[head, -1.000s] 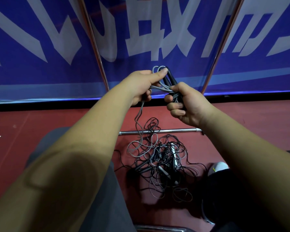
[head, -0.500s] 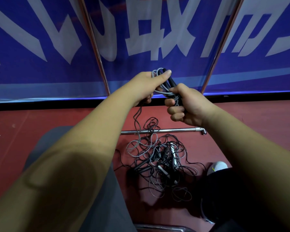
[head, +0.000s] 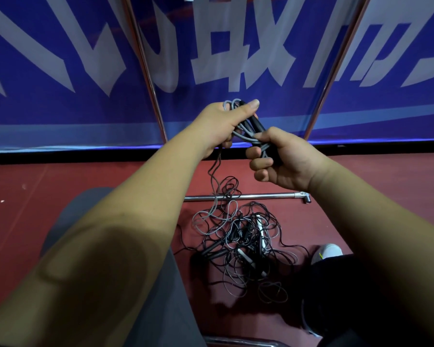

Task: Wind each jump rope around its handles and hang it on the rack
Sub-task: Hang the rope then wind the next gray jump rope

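Observation:
A grey jump rope (head: 246,132) with black handles is partly looped around those handles, held up in front of me. My right hand (head: 283,159) grips the lower end of the black handles. My left hand (head: 221,126) holds the grey cord and loops at the handles' upper end, thumb stretched along the top. The loose cord hangs from my left hand down to a tangled pile of jump ropes (head: 246,244) on the red floor. The rack's slanted metal poles (head: 148,78) rise behind my hands, and its chrome base bar (head: 258,196) lies on the floor.
A blue banner with white characters (head: 60,71) fills the background behind the rack. My grey trouser leg (head: 161,296) is at lower centre, my dark leg and white shoe (head: 328,250) at lower right. Another chrome bar (head: 236,343) shows at the bottom edge.
My left hand has swung the cord a little up and left around the handles. The right hand has stayed put on the handles. The hanging cord has shifted slightly.

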The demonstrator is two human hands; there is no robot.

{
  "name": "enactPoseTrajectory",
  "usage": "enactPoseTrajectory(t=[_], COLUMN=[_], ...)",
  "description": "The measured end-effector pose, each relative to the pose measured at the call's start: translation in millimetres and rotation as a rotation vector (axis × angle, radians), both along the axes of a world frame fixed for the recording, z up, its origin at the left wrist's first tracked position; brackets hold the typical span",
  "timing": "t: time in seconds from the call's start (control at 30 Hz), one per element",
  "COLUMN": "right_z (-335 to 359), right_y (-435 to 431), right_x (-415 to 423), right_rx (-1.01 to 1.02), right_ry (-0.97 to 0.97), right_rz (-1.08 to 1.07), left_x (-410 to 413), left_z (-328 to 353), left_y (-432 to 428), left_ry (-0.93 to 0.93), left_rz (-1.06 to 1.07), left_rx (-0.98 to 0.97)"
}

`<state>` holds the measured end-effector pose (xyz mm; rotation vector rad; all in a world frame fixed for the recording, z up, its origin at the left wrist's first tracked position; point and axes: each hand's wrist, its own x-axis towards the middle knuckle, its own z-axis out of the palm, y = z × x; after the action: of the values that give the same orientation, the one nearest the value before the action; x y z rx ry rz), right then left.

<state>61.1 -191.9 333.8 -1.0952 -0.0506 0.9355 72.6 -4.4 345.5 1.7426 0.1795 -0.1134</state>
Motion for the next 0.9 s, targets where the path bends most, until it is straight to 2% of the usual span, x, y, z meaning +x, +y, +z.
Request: enactPoseTrajectory(t=[0.23, 0.47, 0.63, 0.9], right_z=[-0.7, -0.1, 3.9, 2.9], right_y=[0.8, -8.0, -7.1, -11.1], right_x=[6.5, 17.8, 14.4, 15.4], right_rx=[0.078, 0.119, 0.122, -0.001], right_ry=[0.058, 0.066, 0.051, -0.026], right_rz=[-0.137, -0.277, -0.266, -0.241], left_x=[-1.5, -7.6, -7.6, -5.5], left_z=[10.0, 6.6, 5.6, -2.1], left_y=[9.0, 22.8, 26.2, 30.6], left_ry=[-0.002, -0.034, 0.009, 0.141], left_rz=[-0.061, -0.363, -0.446, -0.575], left_rx=[0.176, 0.464, 0.432, 0.335])
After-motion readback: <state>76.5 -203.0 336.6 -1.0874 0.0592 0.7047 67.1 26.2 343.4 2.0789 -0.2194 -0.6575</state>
